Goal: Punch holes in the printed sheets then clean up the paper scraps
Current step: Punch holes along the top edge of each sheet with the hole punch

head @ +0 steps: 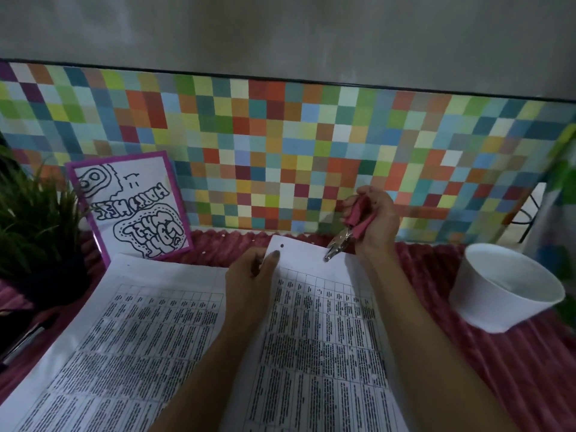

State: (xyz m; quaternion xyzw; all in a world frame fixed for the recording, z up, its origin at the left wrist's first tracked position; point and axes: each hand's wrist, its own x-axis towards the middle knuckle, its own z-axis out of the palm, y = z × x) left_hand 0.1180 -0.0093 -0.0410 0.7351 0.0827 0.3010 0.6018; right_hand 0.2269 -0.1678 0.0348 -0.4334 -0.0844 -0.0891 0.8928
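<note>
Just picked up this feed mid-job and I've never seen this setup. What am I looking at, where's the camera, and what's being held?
No machine: these are a person's bare hands, filmed by one wide-angle camera on their head, looking down. The left hand pinches the top of a printed sheet, which already has one hole. The right hand grips a pink-handled hole punch, its metal head at that sheet's top edge. A second printed sheet lies to the left, a white bowl to the right, all on a red cloth.
</note>
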